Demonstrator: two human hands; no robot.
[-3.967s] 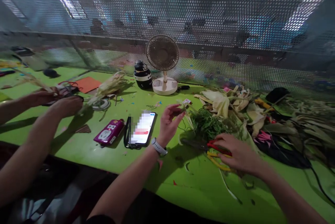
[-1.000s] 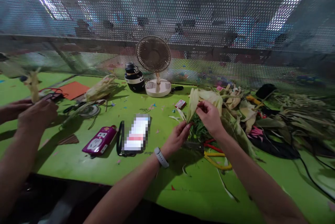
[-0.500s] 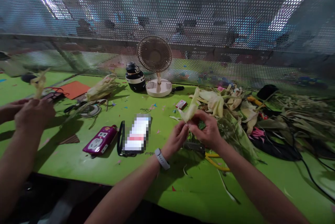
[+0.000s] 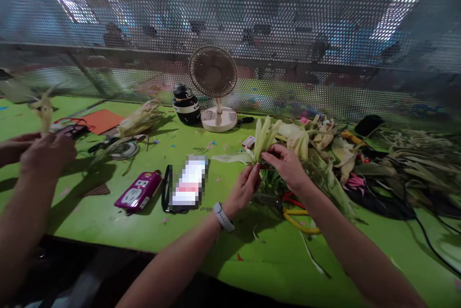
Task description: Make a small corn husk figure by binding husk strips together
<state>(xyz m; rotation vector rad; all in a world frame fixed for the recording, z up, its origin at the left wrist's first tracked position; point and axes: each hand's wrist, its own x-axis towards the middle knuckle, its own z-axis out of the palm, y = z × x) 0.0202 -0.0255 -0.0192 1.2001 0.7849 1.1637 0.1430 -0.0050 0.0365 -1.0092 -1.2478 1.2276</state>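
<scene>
My left hand [image 4: 245,187], with a pale band on its wrist, pinches the lower end of a corn husk bundle [image 4: 263,137]. The fingers of my right hand [image 4: 288,164] are closed on the same bundle from the right, just above. Its pale green strips fan upward, and one long strip lies out to the left. Behind and to the right spreads a heap of loose corn husks [image 4: 317,154]. Below my right hand are pliers with yellow and red handles [image 4: 300,221], partly covered by my forearm.
At left a co-worker's hands [image 4: 48,154] hold another husk piece [image 4: 45,112]. On the green table [image 4: 201,245] lie a purple power strip [image 4: 139,191], a phone [image 4: 190,182] and an orange sheet [image 4: 103,121]. A fan [image 4: 218,120] and a black bottle [image 4: 186,106] stand before the perforated screen [image 4: 144,24].
The husk strips in my hands have spread from a folded shape into an upright fan, one strip reaching left. My right hand has shifted slightly. The co-worker's husk has moved left.
</scene>
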